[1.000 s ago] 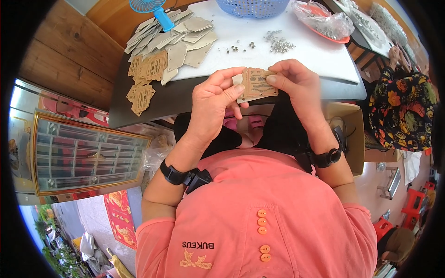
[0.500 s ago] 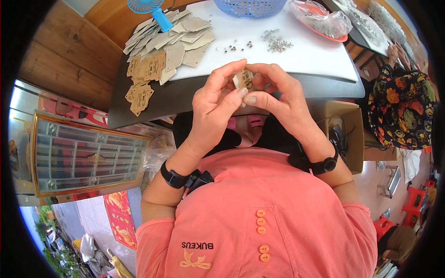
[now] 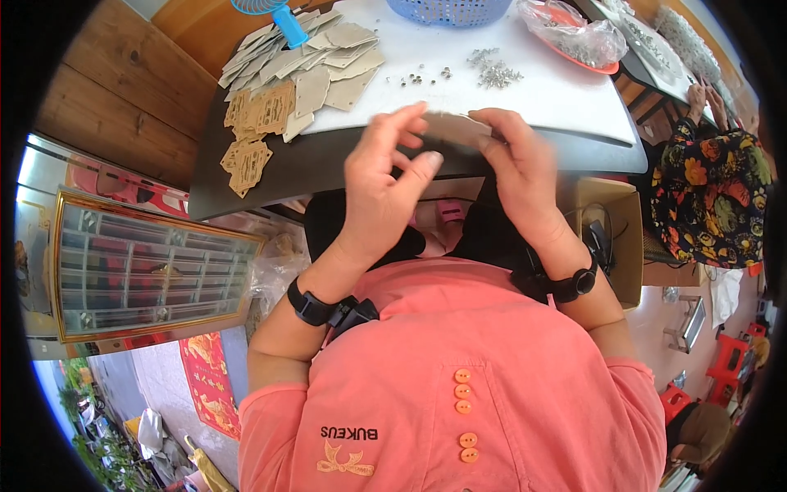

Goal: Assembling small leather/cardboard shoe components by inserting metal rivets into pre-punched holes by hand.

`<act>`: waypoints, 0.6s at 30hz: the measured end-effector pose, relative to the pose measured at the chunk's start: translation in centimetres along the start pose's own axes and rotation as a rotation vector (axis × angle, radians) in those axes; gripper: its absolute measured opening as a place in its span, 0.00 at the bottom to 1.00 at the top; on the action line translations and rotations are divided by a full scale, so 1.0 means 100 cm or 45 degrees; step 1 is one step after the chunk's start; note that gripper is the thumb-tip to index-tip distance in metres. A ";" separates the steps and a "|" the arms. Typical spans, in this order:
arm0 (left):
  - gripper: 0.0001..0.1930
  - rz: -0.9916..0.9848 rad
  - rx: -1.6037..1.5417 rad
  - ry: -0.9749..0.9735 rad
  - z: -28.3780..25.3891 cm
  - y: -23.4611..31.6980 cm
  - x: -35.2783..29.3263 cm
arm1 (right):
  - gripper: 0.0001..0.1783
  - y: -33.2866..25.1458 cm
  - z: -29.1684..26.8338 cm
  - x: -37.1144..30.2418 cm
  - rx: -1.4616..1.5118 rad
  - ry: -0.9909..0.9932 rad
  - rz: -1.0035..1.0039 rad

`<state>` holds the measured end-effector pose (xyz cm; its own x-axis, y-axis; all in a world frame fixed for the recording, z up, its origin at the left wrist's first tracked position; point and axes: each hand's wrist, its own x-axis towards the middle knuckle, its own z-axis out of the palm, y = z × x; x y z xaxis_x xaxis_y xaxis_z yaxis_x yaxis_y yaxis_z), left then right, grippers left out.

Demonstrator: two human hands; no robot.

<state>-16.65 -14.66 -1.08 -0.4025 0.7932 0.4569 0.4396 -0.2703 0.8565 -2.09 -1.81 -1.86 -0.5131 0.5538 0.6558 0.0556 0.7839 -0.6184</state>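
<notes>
My right hand pinches the right end of a greyish-brown cardboard tag, held above the table's front edge. My left hand is at the tag's left end with thumb and fingers apart; its fingertips are smeared by motion. Beyond my hands, small silvery metal pieces lie in a heap on a white sheet, and several little ring-like metal parts are scattered beside them. At the left is a large loose pile of grey cards, with brown printed cards in front of it.
A blue fan stands among the cards. At the back are a blue perforated basket and a red tray with a plastic bag. A cardboard box stands right of my legs. Another person in a flowered top works at the right.
My left fingers have come off the tag and spread, while the right hand keeps hold. The tag has turned from its printed face to a plain, flatter view. My right hand shifted slightly right.
</notes>
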 end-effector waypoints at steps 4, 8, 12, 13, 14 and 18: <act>0.26 0.064 0.223 0.138 -0.010 -0.005 0.011 | 0.15 0.008 -0.007 0.003 0.327 0.055 0.103; 0.24 0.033 0.140 -0.023 -0.005 -0.009 0.011 | 0.16 0.010 -0.007 0.003 0.252 -0.101 0.152; 0.20 -0.049 0.268 -0.050 -0.005 -0.013 0.009 | 0.17 0.015 -0.008 0.003 0.236 -0.103 0.182; 0.19 -0.068 0.275 -0.052 -0.006 -0.012 0.011 | 0.17 0.016 -0.010 0.003 0.236 -0.102 0.186; 0.19 -0.070 0.275 -0.055 -0.006 -0.013 0.012 | 0.17 0.017 -0.012 0.004 0.171 -0.084 0.152; 0.18 0.124 0.340 -0.100 -0.007 -0.018 0.014 | 0.17 0.018 -0.017 0.004 0.050 -0.147 0.127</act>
<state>-18.52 -13.42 -1.78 -0.2892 0.8132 0.5050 0.6733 -0.2022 0.7112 -0.71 0.29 -1.94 -0.6016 0.5907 0.5377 0.0790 0.7139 -0.6958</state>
